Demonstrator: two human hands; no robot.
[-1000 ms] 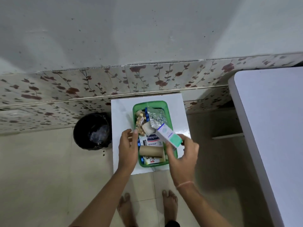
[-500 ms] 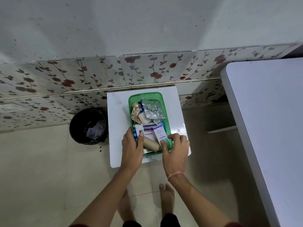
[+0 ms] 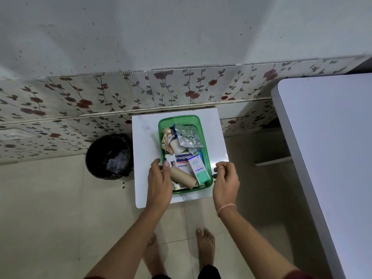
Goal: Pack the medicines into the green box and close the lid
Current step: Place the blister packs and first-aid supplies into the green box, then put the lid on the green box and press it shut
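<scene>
With my left hand (image 3: 160,179) steadying the green box (image 3: 207,158) and my right hand (image 3: 225,178) empty, half-curled, the heaped medicines (image 3: 186,156) could jam the lid.

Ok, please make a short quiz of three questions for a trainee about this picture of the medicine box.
1. True or false: the green box already has its lid on.
2. Which hand touches the box? A) left hand B) right hand C) both
3. Fill in: the white and teal Optibex carton lies along the box's ____ side, beside the brown cardboard roll.

Key:
1. False. The box is open, and no lid shows in the view.
2. A. The left hand rests at the box's left rim; the right hand is beside the box, empty, fingers loosely curled.
3. Right.
</scene>
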